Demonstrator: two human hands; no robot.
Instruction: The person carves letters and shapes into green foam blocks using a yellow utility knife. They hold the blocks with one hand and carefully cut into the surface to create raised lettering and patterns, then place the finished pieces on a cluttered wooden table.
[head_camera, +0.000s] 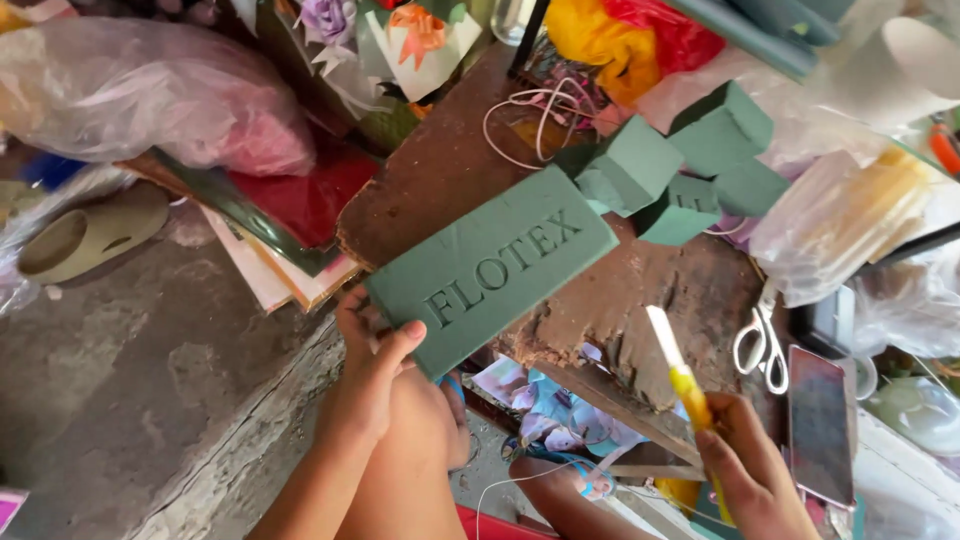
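Cluttered with craft supplies, a worn brown board (450, 170) serves as the worktop, set above a rough grey floor (130, 380).

Nearest the camera, the right hand (745, 465) comes up from the lower edge with the wrist bent inward. Its fingers are closed around the yellow handle of a utility knife (680, 375), whose pale blade points up and to the left, clear of everything and not yet touching any foam.

A little further out, the left hand (375, 350) reaches forward from a bent knee. Its thumb lies on top of the near corner of a green foam brick (495, 265) and the fingers curl beneath, so the hand is clamped on that corner. The brick lies slantwise on the board with its near end jutting past the edge.

By my reading, the step in hand is steadying the brick for a cut. A cut here would call for the blade to come across to the brick while the left hand keeps it from sliding, with the thumb well away from the cutting line.

Scissors (762, 345) and a phone (818, 425) lie to the right. Beyond the brick sit several smaller foam blocks (680, 165), with a tangle of pale cord (540, 110) behind them. Plastic bags (150, 85) and bright paper flowers (625, 35) crowd the far side.
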